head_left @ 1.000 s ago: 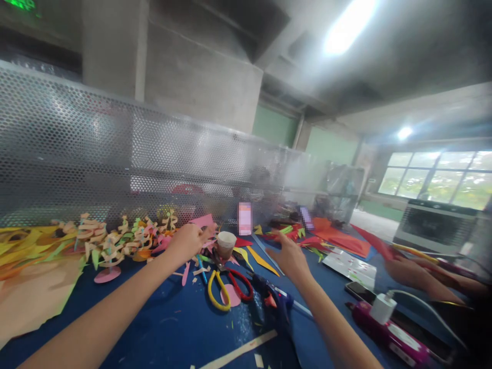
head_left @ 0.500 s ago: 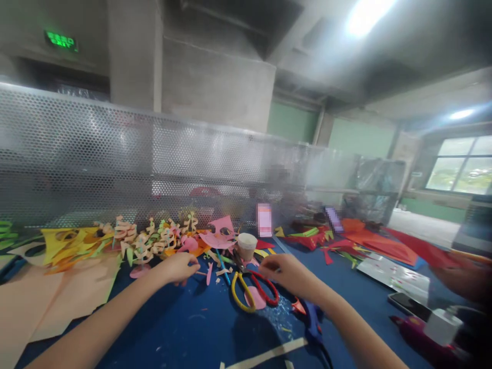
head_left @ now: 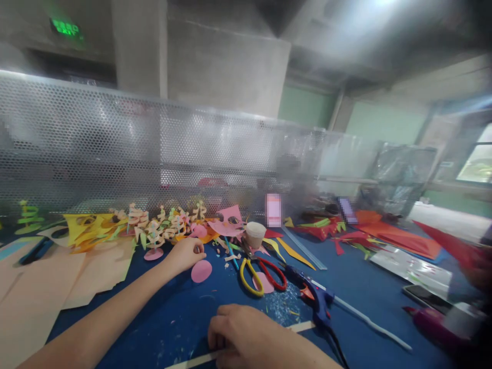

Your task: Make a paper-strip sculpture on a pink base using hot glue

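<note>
My left hand (head_left: 188,253) is closed in a pinch above the blue tabletop. A pink paper circle (head_left: 201,271) hangs at its fingertips, its flat face turned to me. My right hand (head_left: 246,333) is low at the front, fingers curled down and partly hidden, so what they hold, if anything, does not show. Beneath it runs a pale strip (head_left: 302,326) on the table. Scissors (head_left: 251,279) with one yellow and one red handle lie ahead, over another pink circle (head_left: 264,283). To their right lies a blue glue gun (head_left: 321,302) with a long glue stick.
A paper cup (head_left: 255,234) stands behind the scissors. Several curled paper shapes (head_left: 169,228) and yellow scraps (head_left: 90,228) line the back. Peach sheets (head_left: 42,302) cover the left. Rightward are red paper (head_left: 400,238), a white board (head_left: 413,269), and another person's hand at the edge.
My right hand has moved from beside the scissors down to the front. The pink circle at my left hand, edge-on before, now faces me. The view has shifted slightly.
</note>
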Demonstrator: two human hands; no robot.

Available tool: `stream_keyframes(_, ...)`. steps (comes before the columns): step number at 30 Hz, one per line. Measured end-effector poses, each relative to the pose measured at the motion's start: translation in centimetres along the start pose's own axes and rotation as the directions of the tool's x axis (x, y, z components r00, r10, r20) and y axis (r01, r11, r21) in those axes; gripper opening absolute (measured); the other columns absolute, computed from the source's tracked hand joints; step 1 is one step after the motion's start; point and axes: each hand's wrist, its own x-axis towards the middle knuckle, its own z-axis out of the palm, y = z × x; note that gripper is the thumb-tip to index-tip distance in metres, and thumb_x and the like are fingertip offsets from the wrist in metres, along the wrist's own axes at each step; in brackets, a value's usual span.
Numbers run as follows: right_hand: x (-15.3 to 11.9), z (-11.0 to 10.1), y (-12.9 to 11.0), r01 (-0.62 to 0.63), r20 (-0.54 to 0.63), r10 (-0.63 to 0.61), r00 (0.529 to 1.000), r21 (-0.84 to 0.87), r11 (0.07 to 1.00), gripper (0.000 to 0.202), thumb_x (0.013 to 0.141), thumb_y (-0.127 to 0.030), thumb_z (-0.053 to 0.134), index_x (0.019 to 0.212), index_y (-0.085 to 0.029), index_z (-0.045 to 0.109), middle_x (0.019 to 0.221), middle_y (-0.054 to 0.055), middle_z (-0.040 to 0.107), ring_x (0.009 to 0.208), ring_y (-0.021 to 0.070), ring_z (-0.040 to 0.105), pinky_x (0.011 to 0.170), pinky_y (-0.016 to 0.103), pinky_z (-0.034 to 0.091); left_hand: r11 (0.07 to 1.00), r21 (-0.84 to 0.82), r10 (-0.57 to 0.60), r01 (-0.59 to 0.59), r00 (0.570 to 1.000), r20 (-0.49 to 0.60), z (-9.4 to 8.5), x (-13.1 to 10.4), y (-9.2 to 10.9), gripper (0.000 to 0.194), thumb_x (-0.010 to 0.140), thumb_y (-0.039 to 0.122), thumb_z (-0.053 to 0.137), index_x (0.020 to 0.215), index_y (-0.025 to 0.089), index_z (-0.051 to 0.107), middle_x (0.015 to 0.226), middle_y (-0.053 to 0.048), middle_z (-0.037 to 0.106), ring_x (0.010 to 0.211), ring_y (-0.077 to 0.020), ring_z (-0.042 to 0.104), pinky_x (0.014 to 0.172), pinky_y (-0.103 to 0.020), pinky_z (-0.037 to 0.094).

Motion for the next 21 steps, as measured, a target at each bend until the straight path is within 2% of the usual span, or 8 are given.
stream_keyframes(2,0.3,0.2,-0.2,-0.009,0.033,0.010,0.999,-0.026,1.000,0.015,0.071,-0.016,0.059,0.084,-0.021,0.065,0.079,0.000,0.064,0.070,0.0127,0.057,0.058,0.018,0.040,0.997,-0.074,0.008,-0.008,1.000,0.001,0.1,0.1,-0.3,0.001,0.061,0.018,0.055,0.061,0.019,0.054,0.053,0.003,0.056,0.058,-0.0168,0.057,0.056,-0.025,0.039)
stream_keyframes(6,1.1,0.9,0.1,0.059,0.077,-0.047,0.996,-0.163,0.985,0.008,0.074,-0.020,0.060,0.081,-0.020,0.064,0.082,0.001,0.064,0.072,0.0122,0.058,0.057,0.016,0.040,0.967,-0.255,0.019,-0.018,1.000,0.004,0.4,-0.2,-0.6,0.015,0.066,0.022,0.051,0.081,0.019,0.048,0.055,0.006,0.056,0.052,-0.0147,0.059,0.052,-0.025,0.045)
stream_keyframes(10,2.3,2.8,0.8,0.159,0.032,-0.161,0.987,-0.416,0.895,0.011,0.075,-0.027,0.060,0.072,-0.016,0.062,0.074,0.004,0.064,0.070,0.0163,0.059,0.059,0.021,0.043,0.931,-0.360,0.050,-0.058,0.998,-0.031,0.3,-1.2,-0.2,0.029,0.068,0.028,0.054,0.094,0.018,0.047,0.070,0.001,0.062,0.069,-0.0168,0.062,0.066,-0.028,0.049)
stream_keyframes(13,2.7,3.6,0.6,0.118,-0.026,-0.154,0.988,-0.520,0.846,0.011,0.075,-0.025,0.060,0.076,-0.013,0.062,0.067,0.005,0.064,0.061,0.0180,0.060,0.051,0.024,0.043,0.918,-0.385,0.087,-0.098,0.995,-0.046,0.0,-2.1,0.4,0.021,0.071,0.030,0.053,0.087,0.018,0.055,0.077,-0.002,0.063,0.075,-0.0181,0.061,0.070,-0.029,0.049)
stream_keyframes(17,2.3,2.6,0.0,0.064,0.024,-0.060,0.998,-0.467,0.882,0.007,0.076,-0.020,0.059,0.081,-0.016,0.061,0.073,0.004,0.065,0.060,0.0167,0.061,0.043,0.022,0.038,0.925,-0.361,0.095,-0.122,0.991,-0.091,0.0,-3.0,0.9,0.014,0.072,0.030,0.051,0.076,0.017,0.058,0.076,-0.002,0.062,0.072,-0.0181,0.059,0.064,-0.027,0.048)
stream_keyframes(21,2.0,1.2,-0.4,0.094,0.107,-0.056,0.993,-0.394,0.914,0.007,0.077,-0.023,0.059,0.077,-0.016,0.062,0.076,0.003,0.065,0.066,0.0149,0.062,0.042,0.019,0.035,0.923,-0.363,0.099,-0.130,0.990,-0.104,0.5,-3.3,0.6,0.013,0.072,0.029,0.052,0.073,0.018,0.057,0.072,-0.001,0.061,0.069,-0.0172,0.058,0.063,-0.025,0.047)
